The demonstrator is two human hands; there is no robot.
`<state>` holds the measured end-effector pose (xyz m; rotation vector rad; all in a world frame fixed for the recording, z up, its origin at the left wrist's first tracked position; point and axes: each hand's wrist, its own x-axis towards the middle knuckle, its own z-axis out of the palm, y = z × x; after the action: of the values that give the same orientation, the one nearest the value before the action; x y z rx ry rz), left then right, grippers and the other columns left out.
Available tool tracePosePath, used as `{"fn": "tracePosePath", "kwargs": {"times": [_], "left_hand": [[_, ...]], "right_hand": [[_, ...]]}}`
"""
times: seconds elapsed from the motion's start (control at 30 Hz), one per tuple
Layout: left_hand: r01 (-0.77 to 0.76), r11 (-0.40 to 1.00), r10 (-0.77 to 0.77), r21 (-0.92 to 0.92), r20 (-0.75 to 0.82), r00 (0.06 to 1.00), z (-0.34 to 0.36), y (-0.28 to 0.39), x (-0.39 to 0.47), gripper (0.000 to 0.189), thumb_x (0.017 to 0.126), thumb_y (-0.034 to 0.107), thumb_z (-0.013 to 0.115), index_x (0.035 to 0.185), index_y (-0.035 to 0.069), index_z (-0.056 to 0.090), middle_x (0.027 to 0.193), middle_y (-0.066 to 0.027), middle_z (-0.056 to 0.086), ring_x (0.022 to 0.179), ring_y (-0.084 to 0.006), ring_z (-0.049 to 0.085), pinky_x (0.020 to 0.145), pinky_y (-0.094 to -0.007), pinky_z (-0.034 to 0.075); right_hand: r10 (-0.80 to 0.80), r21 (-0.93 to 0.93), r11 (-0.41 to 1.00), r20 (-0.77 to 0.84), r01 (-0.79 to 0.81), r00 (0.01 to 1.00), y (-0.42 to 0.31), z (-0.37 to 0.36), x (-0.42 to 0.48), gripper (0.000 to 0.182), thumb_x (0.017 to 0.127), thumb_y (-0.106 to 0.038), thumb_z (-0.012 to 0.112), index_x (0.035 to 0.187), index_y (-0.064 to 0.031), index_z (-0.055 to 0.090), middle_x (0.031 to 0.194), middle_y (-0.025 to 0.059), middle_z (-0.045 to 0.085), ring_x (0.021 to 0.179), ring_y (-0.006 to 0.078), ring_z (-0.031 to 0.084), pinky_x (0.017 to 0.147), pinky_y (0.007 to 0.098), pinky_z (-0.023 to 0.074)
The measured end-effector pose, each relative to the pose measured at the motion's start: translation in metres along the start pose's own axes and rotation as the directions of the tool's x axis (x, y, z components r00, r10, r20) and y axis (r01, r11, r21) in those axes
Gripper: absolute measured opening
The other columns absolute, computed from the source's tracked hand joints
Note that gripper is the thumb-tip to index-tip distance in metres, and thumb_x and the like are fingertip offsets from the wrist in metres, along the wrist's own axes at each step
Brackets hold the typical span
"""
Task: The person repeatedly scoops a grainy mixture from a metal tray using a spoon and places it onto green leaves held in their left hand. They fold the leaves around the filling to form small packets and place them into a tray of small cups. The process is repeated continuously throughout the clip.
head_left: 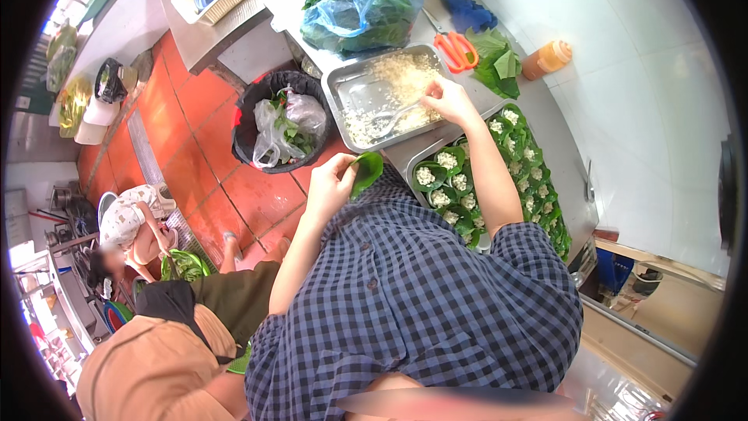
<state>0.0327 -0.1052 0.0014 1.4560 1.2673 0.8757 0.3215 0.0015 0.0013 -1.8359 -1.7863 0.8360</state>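
My left hand (334, 184) pinches a rolled green leaf (367, 173) by its edge, in front of my checked shirt. Over the right part of a metal tray (350, 79) of chopped whitish food (403, 79) is my right hand (445, 99). Its fingertips are closed at the handle end of a spoon (398, 112), whose bowl lies in the food at the near side. Just right of this, partly behind my right forearm, a second tray (416, 159) holds rows of leaf cups (447, 160) filled with white pieces.
A blue plastic bag of leaves (362, 6), orange-handled scissors (456, 51), loose leaves (497, 64) and a sauce bottle (546, 60) stand or lie beyond the trays. A lined bin (242, 128) is on the floor at left. Two other people are close by at lower left, one crouching at a green basket (186, 266).
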Motion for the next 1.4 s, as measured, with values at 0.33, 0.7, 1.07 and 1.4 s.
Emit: {"fn": "tracePosePath", "kwargs": {"times": [0.33, 0.7, 1.07, 1.4], "left_hand": [[-0.056, 0.998, 0.056, -0.001, 0.003, 0.998, 0.000, -0.007, -0.003, 0.011, 0.079, 0.007, 0.060, 0.087, -0.001, 0.062, 0.099, -0.0098, 0.062, 0.072, -0.0115, 0.060, 0.062, -0.0238, 0.048], [-0.059, 0.998, 0.061, 0.033, -0.047, 0.997, 0.003, -0.020, -0.007, 0.012, 0.074, 0.009, 0.062, 0.084, 0.002, 0.062, 0.112, -0.0150, 0.058, 0.080, -0.0200, 0.061, 0.072, -0.0289, 0.047], [-0.059, 0.996, 0.062, 0.071, -0.044, 0.997, 0.001, -0.018, -0.007, 0.013, 0.074, 0.010, 0.061, 0.084, 0.002, 0.062, 0.112, -0.0168, 0.059, 0.093, -0.0257, 0.060, 0.078, -0.0317, 0.046], [-0.020, 0.999, 0.023, 0.038, -0.056, 0.998, 0.001, -0.009, -0.004, 0.012, 0.074, 0.009, 0.061, 0.083, 0.001, 0.062, 0.107, -0.0169, 0.061, 0.093, -0.0266, 0.061, 0.079, -0.0322, 0.047]], "right_hand": [[-0.082, 0.542, 0.841, 0.120, 0.003, 0.989, -0.054, 0.028, -0.012, 0.015, 0.085, -0.018, 0.056, 0.088, -0.0047, 0.062, 0.070, -0.0009, 0.055, 0.059, 0.0066, 0.048, 0.052, 0.0208, 0.0386], [-0.328, 0.497, 0.831, 0.077, 0.249, 0.942, -0.034, 0.031, -0.015, 0.017, 0.086, -0.011, 0.053, 0.099, -0.0051, 0.062, 0.087, 0.0052, 0.062, 0.076, 0.0108, 0.055, 0.069, 0.0248, 0.0438], [-0.304, 0.197, 0.926, -0.118, 0.322, 0.945, -0.049, 0.011, -0.038, 0.012, 0.083, -0.008, 0.055, 0.089, -0.0019, 0.062, 0.073, 0.0123, 0.061, 0.062, 0.0200, 0.057, 0.058, 0.0290, 0.0446], [-0.172, 0.305, 0.934, -0.078, 0.188, 0.982, -0.064, 0.040, -0.040, 0.013, 0.084, -0.011, 0.053, 0.087, -0.0001, 0.060, 0.065, 0.0111, 0.060, 0.058, 0.0180, 0.058, 0.057, 0.0299, 0.0458]]}}
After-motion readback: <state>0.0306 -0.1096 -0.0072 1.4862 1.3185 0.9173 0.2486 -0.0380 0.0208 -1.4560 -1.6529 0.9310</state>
